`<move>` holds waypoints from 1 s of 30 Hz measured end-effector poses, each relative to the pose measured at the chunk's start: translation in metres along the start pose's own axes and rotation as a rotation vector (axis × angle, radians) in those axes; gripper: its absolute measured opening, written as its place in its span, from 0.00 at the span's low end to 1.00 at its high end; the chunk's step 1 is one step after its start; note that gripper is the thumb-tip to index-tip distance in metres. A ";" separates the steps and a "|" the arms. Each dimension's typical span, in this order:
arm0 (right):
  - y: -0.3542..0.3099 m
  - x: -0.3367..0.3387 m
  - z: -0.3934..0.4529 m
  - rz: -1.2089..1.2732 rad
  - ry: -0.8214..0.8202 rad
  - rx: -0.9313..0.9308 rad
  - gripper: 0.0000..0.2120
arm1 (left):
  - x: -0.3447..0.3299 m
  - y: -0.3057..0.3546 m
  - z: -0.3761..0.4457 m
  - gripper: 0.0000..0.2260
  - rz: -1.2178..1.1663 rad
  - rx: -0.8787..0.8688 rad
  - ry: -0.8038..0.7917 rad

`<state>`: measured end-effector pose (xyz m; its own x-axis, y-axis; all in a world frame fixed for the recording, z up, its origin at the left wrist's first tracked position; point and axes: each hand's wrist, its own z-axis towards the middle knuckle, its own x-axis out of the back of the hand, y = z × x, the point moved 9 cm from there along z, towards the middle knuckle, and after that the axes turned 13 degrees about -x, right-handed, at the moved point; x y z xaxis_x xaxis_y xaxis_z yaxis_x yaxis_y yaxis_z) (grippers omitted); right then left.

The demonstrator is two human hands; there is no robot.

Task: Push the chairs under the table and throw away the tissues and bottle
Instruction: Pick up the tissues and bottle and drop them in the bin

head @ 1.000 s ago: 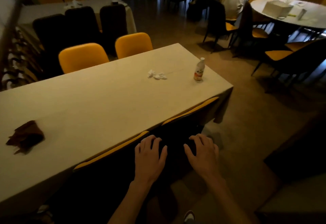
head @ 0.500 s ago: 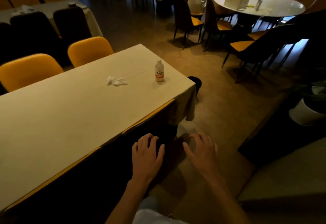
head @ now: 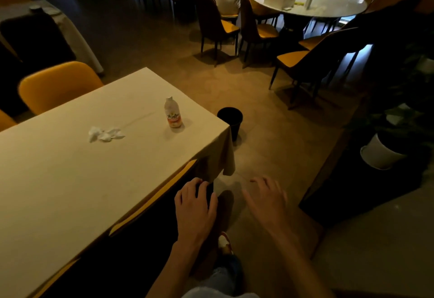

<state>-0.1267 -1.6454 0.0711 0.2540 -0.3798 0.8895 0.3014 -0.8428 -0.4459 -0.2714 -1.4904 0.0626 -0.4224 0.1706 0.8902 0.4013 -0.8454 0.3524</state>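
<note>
Nearest me, my left hand point(head: 195, 213) rests open on the back of the dark chair point(head: 164, 203) tucked against the bench point(head: 70, 180), and my right hand point(head: 267, 201) hangs open and empty over the floor. Farther out on the bench lie the tissues point(head: 105, 134), then the upright bottle point(head: 173, 112) near the corner, with the black bin point(head: 230, 119) on the floor just past it. A careless reach could topple the bottle off that edge.
</note>
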 end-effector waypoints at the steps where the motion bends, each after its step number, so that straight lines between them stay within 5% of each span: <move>1: -0.001 0.002 0.018 0.007 0.002 0.000 0.17 | -0.008 0.003 0.019 0.18 -0.003 -0.002 0.007; 16: -0.002 0.004 0.241 -0.058 -0.170 0.014 0.18 | -0.087 0.023 0.208 0.16 -0.047 0.086 -0.025; 30: -0.029 -0.014 0.459 0.036 -0.296 0.292 0.19 | -0.173 0.003 0.352 0.15 0.054 0.285 -0.009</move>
<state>0.2829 -1.4399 0.0257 0.5091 -0.2450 0.8251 0.5247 -0.6716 -0.5232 0.0890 -1.3443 0.0118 -0.3876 0.1347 0.9119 0.6355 -0.6775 0.3702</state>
